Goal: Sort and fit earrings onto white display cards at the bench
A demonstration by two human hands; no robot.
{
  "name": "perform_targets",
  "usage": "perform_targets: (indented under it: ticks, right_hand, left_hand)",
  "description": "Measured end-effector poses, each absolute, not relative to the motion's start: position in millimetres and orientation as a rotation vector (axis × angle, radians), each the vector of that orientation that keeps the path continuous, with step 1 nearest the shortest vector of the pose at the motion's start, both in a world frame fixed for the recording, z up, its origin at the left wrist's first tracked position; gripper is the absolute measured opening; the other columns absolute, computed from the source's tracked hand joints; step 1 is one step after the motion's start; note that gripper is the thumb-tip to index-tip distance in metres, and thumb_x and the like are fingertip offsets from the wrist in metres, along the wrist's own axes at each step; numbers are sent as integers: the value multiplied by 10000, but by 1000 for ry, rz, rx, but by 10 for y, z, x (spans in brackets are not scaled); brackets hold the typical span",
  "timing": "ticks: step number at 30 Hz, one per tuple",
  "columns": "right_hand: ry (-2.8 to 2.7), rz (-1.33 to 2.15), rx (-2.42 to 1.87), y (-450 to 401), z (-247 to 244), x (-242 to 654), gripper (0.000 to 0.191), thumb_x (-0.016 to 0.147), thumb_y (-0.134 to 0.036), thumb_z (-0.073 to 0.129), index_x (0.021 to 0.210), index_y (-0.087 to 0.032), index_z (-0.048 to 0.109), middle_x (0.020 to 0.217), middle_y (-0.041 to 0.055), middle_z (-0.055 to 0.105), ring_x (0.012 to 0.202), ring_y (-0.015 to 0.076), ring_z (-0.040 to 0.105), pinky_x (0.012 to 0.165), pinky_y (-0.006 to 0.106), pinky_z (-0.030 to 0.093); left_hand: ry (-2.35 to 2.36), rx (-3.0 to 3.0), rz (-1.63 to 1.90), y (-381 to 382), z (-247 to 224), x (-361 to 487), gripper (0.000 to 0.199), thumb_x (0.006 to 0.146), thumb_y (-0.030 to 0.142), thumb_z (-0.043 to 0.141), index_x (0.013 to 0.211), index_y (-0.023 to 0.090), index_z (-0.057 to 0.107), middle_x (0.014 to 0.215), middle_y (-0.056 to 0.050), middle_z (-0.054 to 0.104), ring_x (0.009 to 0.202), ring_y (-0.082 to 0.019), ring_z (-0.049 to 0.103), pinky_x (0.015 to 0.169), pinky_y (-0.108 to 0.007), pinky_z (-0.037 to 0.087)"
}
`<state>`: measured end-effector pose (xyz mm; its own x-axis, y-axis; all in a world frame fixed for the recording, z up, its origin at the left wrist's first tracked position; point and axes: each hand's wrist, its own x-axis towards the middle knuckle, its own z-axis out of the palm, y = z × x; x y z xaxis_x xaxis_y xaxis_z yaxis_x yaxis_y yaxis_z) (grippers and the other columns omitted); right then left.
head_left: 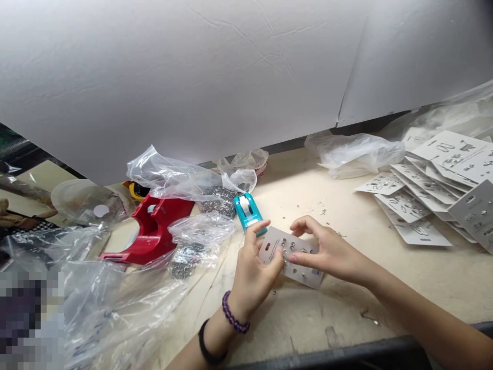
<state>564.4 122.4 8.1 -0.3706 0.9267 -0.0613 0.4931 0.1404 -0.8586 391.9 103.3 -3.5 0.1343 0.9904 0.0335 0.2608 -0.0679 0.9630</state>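
A white card (298, 278) with several small metal pieces, which look like earrings, is tilted above the table, a red slot mark near its left end. My left hand (256, 267) grips the card's left part, thumb on its face and fingers at its upper edge. From the right, my right hand (325, 249) pinches at the card, thumb over its face and fingers bent at the far edge; anything small between these fingertips is hidden. A teal tape dispenser (248, 211) stands just beyond my left hand. Tiny metal bits lie on the table beyond my right hand.
Overlapping earring cards (421, 234) are piled at the right. A red tape dispenser (164, 228) stands at the left among clear plastic bags (127, 303), some holding small metal parts. Another crumpled bag (358, 154) lies at the back, before a pale upright panel (192, 92).
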Motion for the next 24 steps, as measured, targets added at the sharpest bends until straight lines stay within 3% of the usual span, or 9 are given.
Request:
perform_targets:
  ticks: [3, 8, 17, 21, 24]
  right_hand:
    - [-1934, 1301, -1298, 1215, 90, 5580, 343, 728, -314, 607, 1025, -196, 483, 906, 19, 616, 760, 143, 568, 650, 254, 425]
    - [-1914, 1245, -1271, 1207, 47, 5530, 174, 759, -277, 564, 902, -179, 558, 865, 19, 618, 751, 141, 556, 642, 246, 412]
    - [-1930, 1226, -1212, 1187, 141, 5577, 143, 756, -232, 562, 887, -176, 575, 809, 2, 618, 715, 121, 549, 609, 221, 408]
    - [-1898, 1219, -1192, 1365, 228, 5645, 186, 771, -254, 543, 938, -171, 550, 854, 15, 618, 741, 126, 565, 633, 230, 446]
    - [-1825, 1195, -1237, 1684, 267, 5699, 275, 807, -255, 481, 1060, -149, 492, 998, 64, 610, 836, 144, 589, 686, 254, 486]
  left_hand:
    - [1280, 1517, 1017, 1027, -25, 3920, 424, 765, 184, 550, 1141, 205, 353, 820, -11, 623, 695, -127, 621, 610, -226, 505]
    - [1295, 1565, 1005, 1011, -26, 3910, 410, 763, 191, 549, 1131, 209, 368, 798, -8, 619, 668, -123, 611, 585, -220, 500]
    - [1286, 1625, 992, 1011, -26, 3910, 380, 788, 240, 537, 1134, 222, 380, 848, -32, 632, 733, -150, 624, 618, -249, 513]
    - [1242, 1747, 858, 1125, 240, 3807, 434, 821, 286, 493, 1226, 234, 345, 1017, -68, 612, 817, -157, 619, 693, -281, 519]
    - [1402, 1857, 898, 1156, 562, 3652, 496, 802, 334, 522, 1263, 252, 358, 1212, -77, 512, 1033, -207, 542, 807, -337, 496]
